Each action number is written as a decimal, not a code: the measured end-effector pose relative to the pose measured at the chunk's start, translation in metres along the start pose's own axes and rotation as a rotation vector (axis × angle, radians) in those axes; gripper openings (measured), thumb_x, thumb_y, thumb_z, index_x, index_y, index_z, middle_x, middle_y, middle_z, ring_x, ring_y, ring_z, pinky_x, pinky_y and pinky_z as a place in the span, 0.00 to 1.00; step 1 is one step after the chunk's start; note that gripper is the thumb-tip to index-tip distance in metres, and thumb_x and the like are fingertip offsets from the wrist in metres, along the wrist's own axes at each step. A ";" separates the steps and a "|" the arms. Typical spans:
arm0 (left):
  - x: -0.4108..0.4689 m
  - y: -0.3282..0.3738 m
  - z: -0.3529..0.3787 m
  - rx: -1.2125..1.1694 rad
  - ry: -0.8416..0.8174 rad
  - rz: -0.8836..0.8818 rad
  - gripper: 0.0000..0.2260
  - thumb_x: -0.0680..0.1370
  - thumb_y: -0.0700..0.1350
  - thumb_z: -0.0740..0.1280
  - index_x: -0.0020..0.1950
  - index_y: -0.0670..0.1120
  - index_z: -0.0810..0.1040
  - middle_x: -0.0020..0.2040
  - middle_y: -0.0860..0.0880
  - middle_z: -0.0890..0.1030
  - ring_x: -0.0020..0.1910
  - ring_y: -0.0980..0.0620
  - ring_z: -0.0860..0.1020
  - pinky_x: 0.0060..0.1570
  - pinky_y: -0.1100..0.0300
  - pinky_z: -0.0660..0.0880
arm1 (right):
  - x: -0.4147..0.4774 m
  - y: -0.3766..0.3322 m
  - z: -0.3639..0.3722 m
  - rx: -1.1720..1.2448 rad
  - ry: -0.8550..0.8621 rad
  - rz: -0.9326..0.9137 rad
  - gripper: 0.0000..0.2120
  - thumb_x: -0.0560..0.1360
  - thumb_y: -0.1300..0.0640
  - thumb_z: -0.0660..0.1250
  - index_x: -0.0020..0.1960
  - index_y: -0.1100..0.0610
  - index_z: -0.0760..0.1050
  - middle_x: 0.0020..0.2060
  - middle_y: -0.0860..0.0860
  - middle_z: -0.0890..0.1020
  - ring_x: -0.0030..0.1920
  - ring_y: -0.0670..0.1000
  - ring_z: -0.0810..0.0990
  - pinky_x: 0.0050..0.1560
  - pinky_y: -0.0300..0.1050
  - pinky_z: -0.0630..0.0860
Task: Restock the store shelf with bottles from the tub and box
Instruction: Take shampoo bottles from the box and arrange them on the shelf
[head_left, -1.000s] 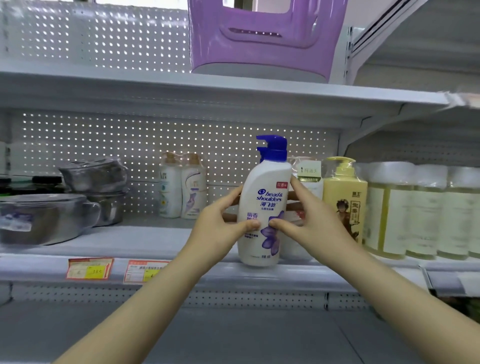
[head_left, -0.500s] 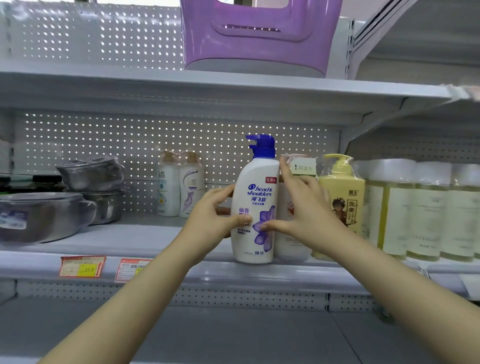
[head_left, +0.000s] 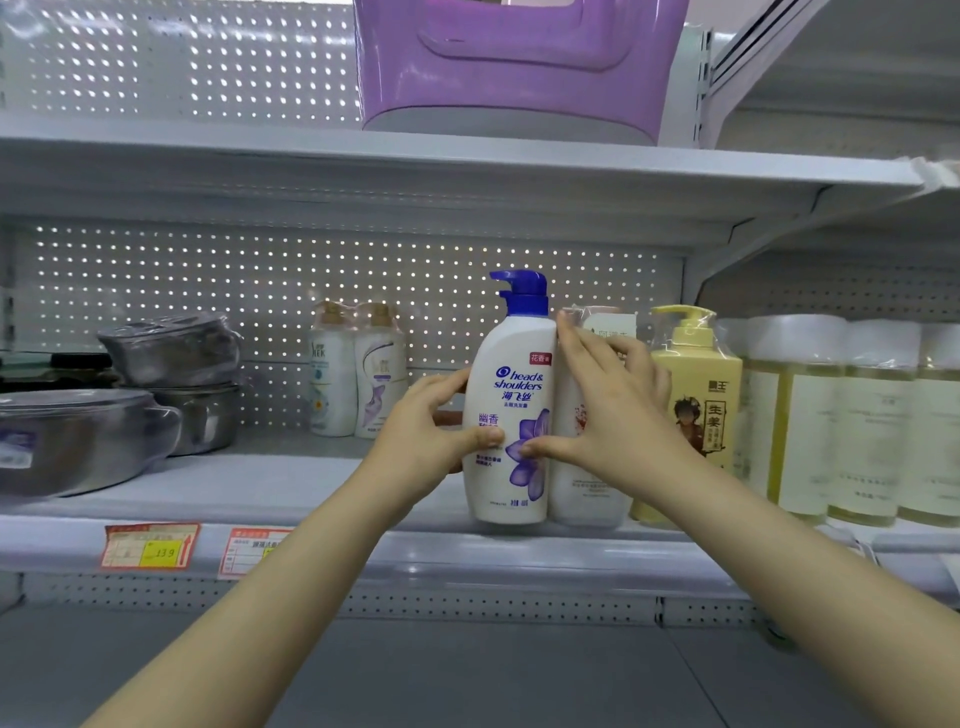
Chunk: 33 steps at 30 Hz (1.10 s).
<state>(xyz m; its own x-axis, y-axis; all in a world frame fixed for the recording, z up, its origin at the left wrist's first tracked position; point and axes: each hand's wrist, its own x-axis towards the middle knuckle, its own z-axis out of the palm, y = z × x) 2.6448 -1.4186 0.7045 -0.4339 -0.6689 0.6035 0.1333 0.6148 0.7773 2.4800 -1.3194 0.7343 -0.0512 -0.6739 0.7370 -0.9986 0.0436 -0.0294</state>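
1. The Head & Shoulders shampoo bottle (head_left: 511, 415) is judged full, fairly heavy and rigid, with slick plastic. It is best gripped at the body, not the blue pump (head_left: 522, 293).
2. It stands upright at the front edge of the shelf (head_left: 311, 488), touching a white bottle (head_left: 582, 488) on its right.
3. It is clasped by the left hand (head_left: 423, 436), thumb on the label and fingers curled behind. The right hand (head_left: 613, 410) is laid with fingers straightened against its right side.

Blue-capped bottle (head_left: 511, 415): one
Yellow bottle (head_left: 698, 400): one
Pale bottles (head_left: 795, 415): three
Steel pots (head_left: 78, 436): three
Purple tub (head_left: 519, 67): one
Price tags (head_left: 150, 545): two
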 end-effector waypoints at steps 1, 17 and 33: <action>0.001 0.000 0.000 -0.011 -0.004 -0.001 0.26 0.71 0.38 0.75 0.66 0.55 0.76 0.60 0.53 0.72 0.50 0.60 0.76 0.33 0.68 0.78 | 0.001 0.000 0.001 -0.007 0.005 -0.001 0.58 0.64 0.31 0.71 0.79 0.46 0.37 0.76 0.42 0.56 0.69 0.47 0.50 0.70 0.53 0.51; 0.013 -0.012 0.002 0.001 0.006 0.001 0.25 0.71 0.38 0.76 0.61 0.60 0.76 0.58 0.55 0.73 0.54 0.54 0.77 0.32 0.67 0.76 | 0.005 0.004 0.010 -0.136 0.075 -0.037 0.56 0.65 0.31 0.70 0.79 0.46 0.39 0.76 0.42 0.54 0.69 0.50 0.50 0.67 0.51 0.53; 0.016 -0.034 -0.003 0.295 -0.058 -0.022 0.44 0.67 0.56 0.77 0.77 0.60 0.56 0.77 0.58 0.57 0.74 0.53 0.60 0.71 0.47 0.65 | -0.027 0.031 0.040 0.250 0.257 0.170 0.51 0.68 0.48 0.76 0.79 0.51 0.46 0.77 0.45 0.48 0.76 0.48 0.48 0.73 0.45 0.47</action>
<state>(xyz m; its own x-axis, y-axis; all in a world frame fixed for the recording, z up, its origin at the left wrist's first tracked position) 2.6358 -1.4512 0.6886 -0.4854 -0.6636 0.5692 -0.1376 0.7010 0.6998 2.4502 -1.3294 0.6862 -0.2430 -0.4649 0.8514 -0.9500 -0.0632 -0.3056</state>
